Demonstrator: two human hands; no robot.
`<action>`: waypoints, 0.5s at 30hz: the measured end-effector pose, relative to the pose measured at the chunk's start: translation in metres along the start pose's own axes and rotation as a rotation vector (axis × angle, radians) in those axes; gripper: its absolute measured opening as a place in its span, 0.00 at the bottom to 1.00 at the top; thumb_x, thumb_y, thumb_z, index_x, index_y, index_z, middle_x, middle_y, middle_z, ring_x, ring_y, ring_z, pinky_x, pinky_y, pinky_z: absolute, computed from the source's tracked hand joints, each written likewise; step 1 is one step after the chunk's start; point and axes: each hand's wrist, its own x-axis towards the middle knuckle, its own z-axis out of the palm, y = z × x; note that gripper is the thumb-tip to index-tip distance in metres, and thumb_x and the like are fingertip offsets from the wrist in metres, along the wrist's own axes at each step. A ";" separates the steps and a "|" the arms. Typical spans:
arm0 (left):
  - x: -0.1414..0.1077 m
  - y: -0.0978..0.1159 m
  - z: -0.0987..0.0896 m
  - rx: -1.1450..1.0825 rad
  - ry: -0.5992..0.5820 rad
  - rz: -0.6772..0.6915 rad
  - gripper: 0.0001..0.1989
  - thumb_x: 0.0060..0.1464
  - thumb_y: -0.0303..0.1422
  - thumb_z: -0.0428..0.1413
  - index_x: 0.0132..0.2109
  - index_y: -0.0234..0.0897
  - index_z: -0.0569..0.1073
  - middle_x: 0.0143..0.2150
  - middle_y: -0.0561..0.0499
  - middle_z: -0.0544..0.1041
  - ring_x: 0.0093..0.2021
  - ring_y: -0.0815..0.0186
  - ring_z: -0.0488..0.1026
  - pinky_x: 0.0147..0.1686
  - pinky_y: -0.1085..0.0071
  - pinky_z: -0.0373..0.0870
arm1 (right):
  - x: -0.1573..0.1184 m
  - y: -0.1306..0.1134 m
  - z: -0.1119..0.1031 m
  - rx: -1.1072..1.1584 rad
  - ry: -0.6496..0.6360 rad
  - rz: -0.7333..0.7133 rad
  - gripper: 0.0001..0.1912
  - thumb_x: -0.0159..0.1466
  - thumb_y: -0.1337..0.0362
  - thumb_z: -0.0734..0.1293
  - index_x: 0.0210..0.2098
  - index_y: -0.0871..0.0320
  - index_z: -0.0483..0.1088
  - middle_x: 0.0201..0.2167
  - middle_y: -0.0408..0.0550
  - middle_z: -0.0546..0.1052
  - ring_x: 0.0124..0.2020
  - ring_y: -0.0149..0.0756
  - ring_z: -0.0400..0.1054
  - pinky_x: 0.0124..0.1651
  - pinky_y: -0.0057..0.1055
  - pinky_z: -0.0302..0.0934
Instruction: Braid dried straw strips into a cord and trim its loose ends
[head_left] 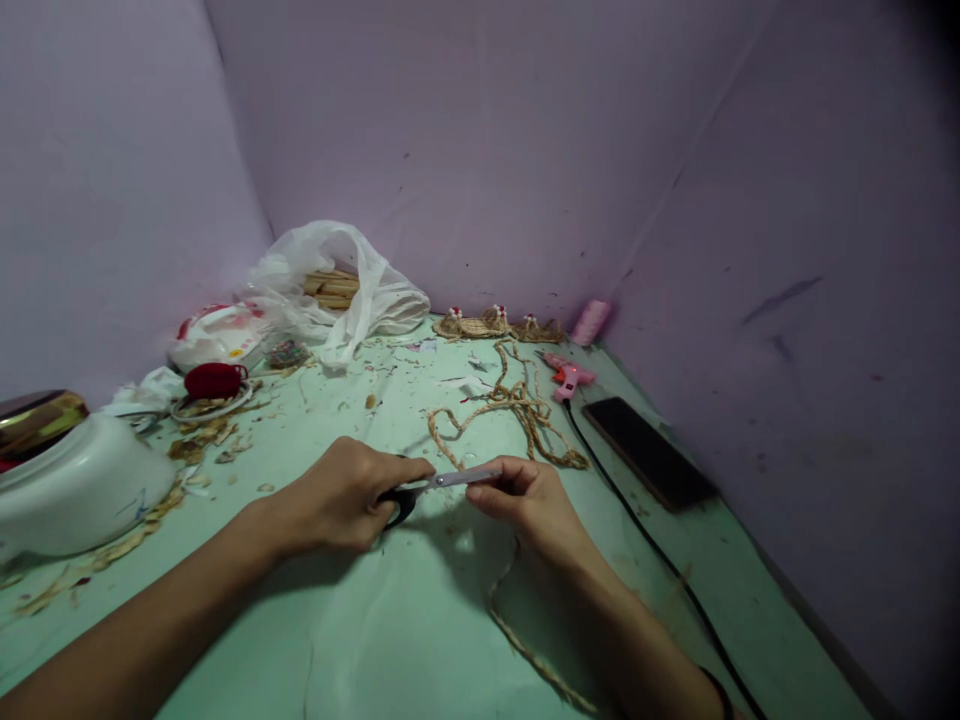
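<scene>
My left hand (349,497) is closed around the black handles of a pair of scissors (451,479). The blades point right and look closed or nearly so, with their tips against the fingers of my right hand (529,497). That hand pinches a braided straw cord (444,446) beside the blades; the pinch itself is partly hidden. From there one stretch of cord loops away into a loose tangle on the table. Another length hangs below my right hand and runs toward the near edge. Whether the blades touch the cord cannot be made out.
A pink glue gun (574,378) with a black cable and a dark phone (649,452) lie to the right. Woven pieces (480,327) and a pink roll (591,322) stand by the wall. A plastic bag (375,290), a red pincushion-like object (215,380), a white pot (97,490) and scraps occupy the left.
</scene>
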 end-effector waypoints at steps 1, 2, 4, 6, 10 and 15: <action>0.001 0.000 -0.001 -0.061 0.026 -0.023 0.21 0.39 0.21 0.45 0.41 0.39 0.71 0.25 0.56 0.72 0.23 0.73 0.65 0.24 0.78 0.57 | 0.000 0.001 0.000 0.012 -0.010 -0.009 0.07 0.37 0.68 0.72 0.18 0.61 0.72 0.15 0.40 0.70 0.18 0.24 0.59 0.24 0.23 0.52; 0.001 0.000 -0.002 -0.112 0.067 -0.055 0.20 0.40 0.22 0.45 0.40 0.39 0.71 0.25 0.56 0.72 0.23 0.73 0.65 0.25 0.78 0.57 | 0.001 0.001 0.000 0.011 -0.021 -0.014 0.08 0.38 0.67 0.72 0.18 0.61 0.72 0.15 0.40 0.70 0.18 0.23 0.58 0.24 0.23 0.52; 0.002 -0.001 -0.003 -0.168 0.160 -0.127 0.16 0.41 0.24 0.47 0.38 0.37 0.72 0.25 0.55 0.72 0.24 0.73 0.65 0.25 0.79 0.58 | 0.002 0.003 -0.001 -0.028 -0.038 -0.008 0.09 0.41 0.63 0.72 0.20 0.62 0.73 0.15 0.40 0.68 0.17 0.23 0.56 0.23 0.23 0.50; 0.003 -0.002 -0.002 -0.178 0.204 -0.184 0.15 0.41 0.26 0.48 0.38 0.37 0.72 0.25 0.55 0.72 0.25 0.73 0.65 0.26 0.79 0.59 | 0.003 0.004 -0.001 -0.078 -0.053 -0.005 0.11 0.44 0.60 0.71 0.23 0.63 0.74 0.14 0.39 0.66 0.17 0.22 0.54 0.22 0.23 0.48; 0.002 -0.004 0.003 -0.072 0.182 -0.199 0.17 0.42 0.27 0.48 0.41 0.39 0.72 0.28 0.54 0.74 0.27 0.71 0.67 0.29 0.78 0.60 | 0.005 0.007 -0.001 -0.149 -0.074 -0.060 0.12 0.47 0.59 0.69 0.25 0.63 0.76 0.14 0.40 0.66 0.18 0.23 0.54 0.23 0.23 0.48; 0.001 -0.004 0.004 0.215 0.086 -0.129 0.26 0.39 0.25 0.49 0.49 0.43 0.67 0.35 0.50 0.75 0.32 0.64 0.70 0.31 0.72 0.61 | 0.005 0.007 0.000 -0.224 -0.003 -0.104 0.08 0.45 0.64 0.69 0.22 0.63 0.75 0.15 0.41 0.69 0.19 0.26 0.57 0.24 0.25 0.50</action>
